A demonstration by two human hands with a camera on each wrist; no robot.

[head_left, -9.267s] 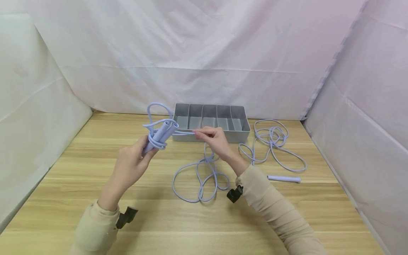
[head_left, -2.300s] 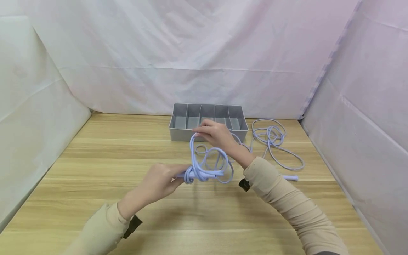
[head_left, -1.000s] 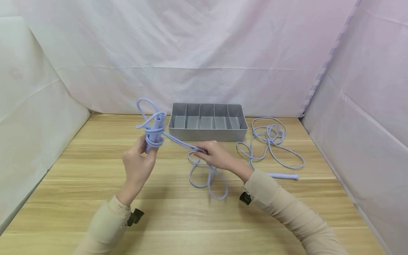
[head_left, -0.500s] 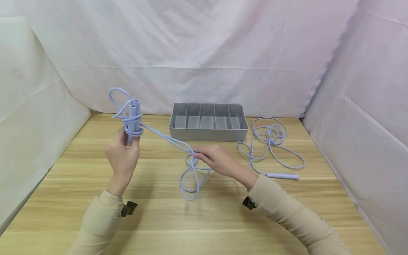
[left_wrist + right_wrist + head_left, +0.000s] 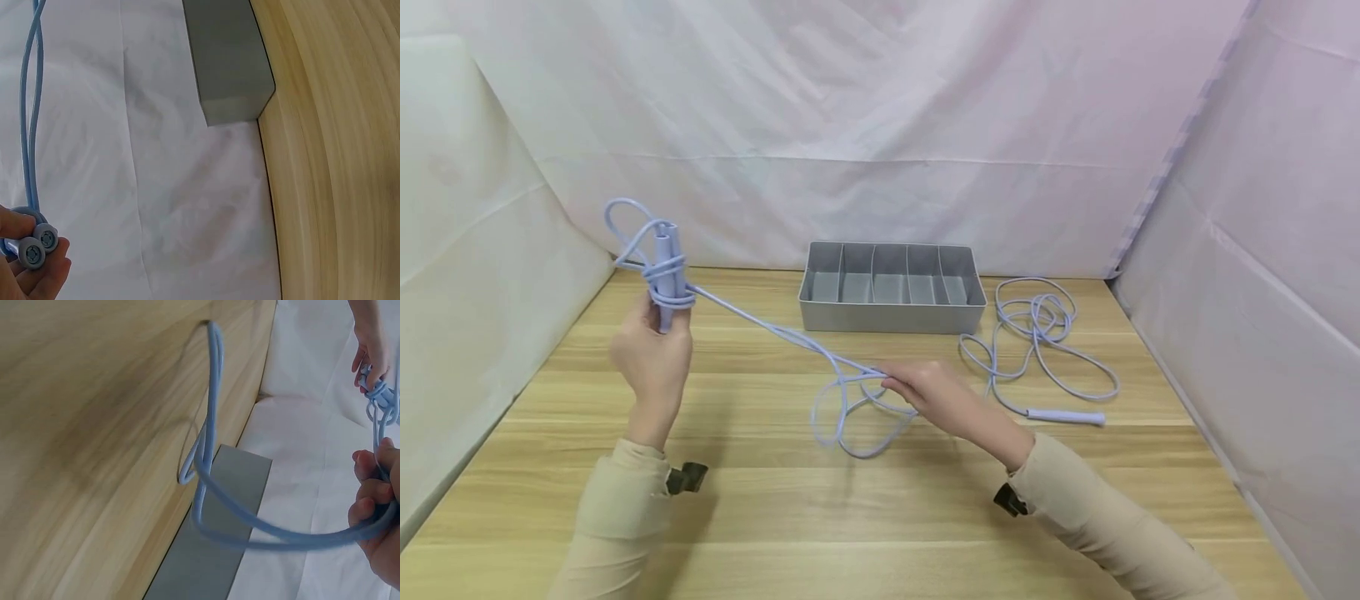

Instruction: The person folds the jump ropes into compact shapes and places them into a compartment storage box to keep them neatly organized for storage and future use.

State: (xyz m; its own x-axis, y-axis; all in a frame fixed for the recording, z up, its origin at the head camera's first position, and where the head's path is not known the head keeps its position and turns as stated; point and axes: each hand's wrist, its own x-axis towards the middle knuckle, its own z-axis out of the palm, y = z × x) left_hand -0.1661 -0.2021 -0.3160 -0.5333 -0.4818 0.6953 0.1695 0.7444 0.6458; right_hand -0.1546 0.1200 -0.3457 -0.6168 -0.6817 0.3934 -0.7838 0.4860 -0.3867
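My left hand (image 5: 655,358) grips two light-blue jump rope handles (image 5: 670,262) side by side, upright, with cord wound round them and a loop sticking up at the top left. In the left wrist view the round handle ends (image 5: 32,252) show between thumb and fingers. A doubled cord (image 5: 752,318) stretches from the handles across to my right hand (image 5: 951,400), whose curled fingers hold it. Loose loops (image 5: 868,454) hang below the right hand over the table. In the right wrist view the doubled cord (image 5: 275,537) leaves the fist in a wide curve.
A grey box (image 5: 891,317) with several compartments stands at the back middle of the wooden table (image 5: 820,533). To its right lies another light-blue jump rope (image 5: 1037,337), tangled, with one handle (image 5: 1066,416) showing. White cloth (image 5: 880,125) walls the table at back and sides.
Earlier, the cord between the hands was short. The left hand has since moved left and up with the handles, and the right hand slightly right, drawing the doubled cord out longer.
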